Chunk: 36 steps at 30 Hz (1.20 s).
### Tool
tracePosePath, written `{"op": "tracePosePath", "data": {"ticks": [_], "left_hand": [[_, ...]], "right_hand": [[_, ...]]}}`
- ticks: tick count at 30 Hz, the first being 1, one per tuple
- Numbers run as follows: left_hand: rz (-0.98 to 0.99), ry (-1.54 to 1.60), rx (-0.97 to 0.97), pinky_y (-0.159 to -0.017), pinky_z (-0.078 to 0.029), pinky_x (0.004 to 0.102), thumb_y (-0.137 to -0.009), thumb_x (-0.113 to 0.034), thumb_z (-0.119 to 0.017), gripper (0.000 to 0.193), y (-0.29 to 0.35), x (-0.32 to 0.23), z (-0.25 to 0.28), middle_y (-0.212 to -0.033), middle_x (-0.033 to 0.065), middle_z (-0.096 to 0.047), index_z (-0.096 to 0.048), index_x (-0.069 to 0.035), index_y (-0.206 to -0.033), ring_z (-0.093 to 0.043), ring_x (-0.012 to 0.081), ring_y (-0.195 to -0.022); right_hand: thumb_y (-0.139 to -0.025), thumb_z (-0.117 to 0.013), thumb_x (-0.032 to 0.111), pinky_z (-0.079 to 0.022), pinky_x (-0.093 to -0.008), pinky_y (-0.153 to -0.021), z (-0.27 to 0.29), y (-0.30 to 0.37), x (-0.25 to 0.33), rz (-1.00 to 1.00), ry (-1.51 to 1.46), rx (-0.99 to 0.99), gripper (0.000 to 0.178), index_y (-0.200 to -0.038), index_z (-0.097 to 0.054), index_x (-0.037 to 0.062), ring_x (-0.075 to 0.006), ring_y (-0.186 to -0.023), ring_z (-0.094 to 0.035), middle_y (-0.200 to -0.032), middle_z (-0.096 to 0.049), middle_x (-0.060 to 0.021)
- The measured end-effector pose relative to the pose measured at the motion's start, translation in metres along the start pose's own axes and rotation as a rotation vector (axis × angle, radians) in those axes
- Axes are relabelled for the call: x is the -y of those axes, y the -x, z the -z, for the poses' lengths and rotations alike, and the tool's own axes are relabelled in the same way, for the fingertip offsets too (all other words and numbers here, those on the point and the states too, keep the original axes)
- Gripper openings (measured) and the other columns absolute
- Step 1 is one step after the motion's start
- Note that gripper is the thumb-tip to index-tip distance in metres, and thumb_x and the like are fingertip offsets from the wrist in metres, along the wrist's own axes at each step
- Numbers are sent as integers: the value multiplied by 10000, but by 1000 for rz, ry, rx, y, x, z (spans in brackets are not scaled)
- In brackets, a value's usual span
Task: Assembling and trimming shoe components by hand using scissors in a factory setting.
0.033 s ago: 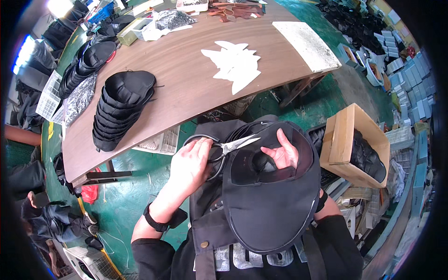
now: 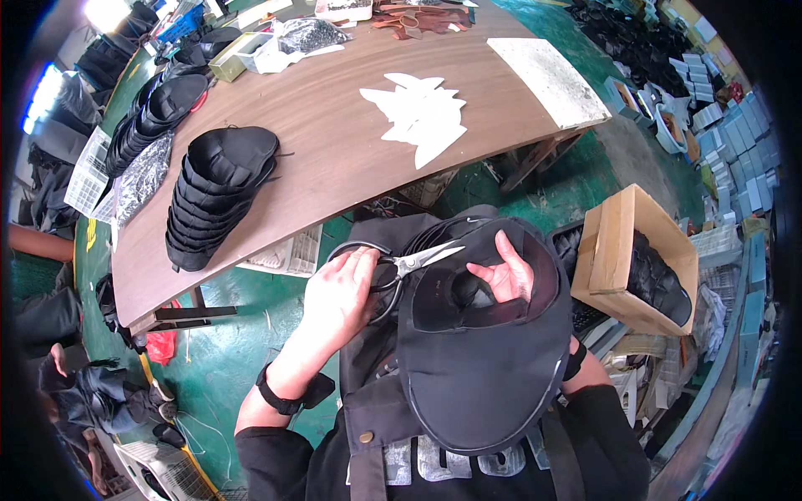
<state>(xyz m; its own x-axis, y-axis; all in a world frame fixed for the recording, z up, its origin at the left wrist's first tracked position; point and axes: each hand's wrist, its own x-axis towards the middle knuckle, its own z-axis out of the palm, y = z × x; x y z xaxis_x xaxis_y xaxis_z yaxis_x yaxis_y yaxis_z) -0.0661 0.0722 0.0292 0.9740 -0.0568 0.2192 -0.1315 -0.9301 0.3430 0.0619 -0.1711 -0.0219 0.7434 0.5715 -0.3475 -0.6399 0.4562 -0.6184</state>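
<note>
Around the opening of the black shoe upper (image 2: 484, 384), the right hand (image 2: 508, 277) shows from inside, one finger raised; its hidden fingers' grip I cannot tell. Left of that opening, the left hand (image 2: 341, 288) is clasped around the handles of the scissors (image 2: 426, 259), tips pointing toward the bare fingers. Best to hold the edge taut, snip shallowly and angle the points away from skin. Beyond the upper, leftward, stand nested uppers (image 2: 205, 213).
</note>
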Motion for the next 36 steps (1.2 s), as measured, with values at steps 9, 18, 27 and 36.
{"op": "tracePosePath", "data": {"ticks": [9, 18, 27, 36], "left_hand": [[52, 6, 37, -767, -505, 375, -564, -14, -723, 565, 1, -2, 6, -992, 133, -614, -504, -22, -1086, -611, 311, -898], [4, -49, -5, -773, -498, 373, -557, -18, -708, 576, 7, 0, 4, -1019, 122, -615, -511, -26, -1098, -613, 298, -898], [22, 33, 48, -755, -503, 379, -598, -30, -700, 551, 3, -4, 7, -990, 131, -622, -501, -34, -1112, -626, 300, -878], [58, 31, 171, -661, -513, 390, -628, -26, -683, 539, 6, 1, 5, -930, 140, -628, -473, -44, -1124, -642, 316, -802]], "right_hand": [[-953, -563, 247, -575, -359, -785, 3, 1, -10, -27, 34, -57, 252, -1158, -600, 105, -193, -973, -652, -1098, -658, -48], [-956, -555, 249, -575, -364, -793, 0, 3, -11, -43, 49, -52, 250, -1154, -607, 105, -201, -971, -657, -1093, -663, -51], [-981, -499, 268, -578, -373, -807, 0, 3, -12, -4, 0, 17, 291, -1203, -576, 97, -215, -1011, -645, -1133, -648, -68], [-994, -464, 295, -564, -392, -837, 6, 4, -18, -44, 2, 46, 333, -1242, -549, 88, -224, -1047, -626, -1174, -631, -77]]}}
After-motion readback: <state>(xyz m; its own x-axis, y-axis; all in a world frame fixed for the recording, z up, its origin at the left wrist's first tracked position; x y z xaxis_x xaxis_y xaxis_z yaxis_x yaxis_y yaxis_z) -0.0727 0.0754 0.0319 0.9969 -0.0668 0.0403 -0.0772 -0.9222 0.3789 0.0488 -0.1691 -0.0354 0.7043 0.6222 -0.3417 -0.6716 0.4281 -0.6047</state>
